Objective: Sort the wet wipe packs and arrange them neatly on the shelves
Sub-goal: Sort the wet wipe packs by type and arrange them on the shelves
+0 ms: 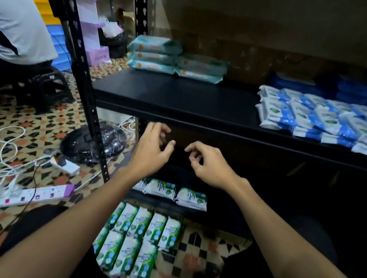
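Both my hands hover in front of the dark gap under the middle shelf (pixel 181 113). My left hand (pixel 153 150) and my right hand (pixel 209 165) hold nothing, fingers loosely curled. Below them, green-and-white wet wipe packs (pixel 176 195) lie at the front left of the bottom shelf. Several more green packs (pixel 139 238) lie in rows on the floor between my knees. Pale teal packs (pixel 176 61) are stacked at the back left of the middle shelf. Blue-and-white packs (pixel 329 122) fill its right side, with dark blue packs (pixel 366 91) behind them.
A black slotted shelf post (pixel 84 84) stands left of my hands. Power strips (pixel 30 195) and white cables lie on the patterned tile floor, beside a black plastic bag (pixel 93 143). A person in a light shirt (pixel 11 18) sits at the far left.
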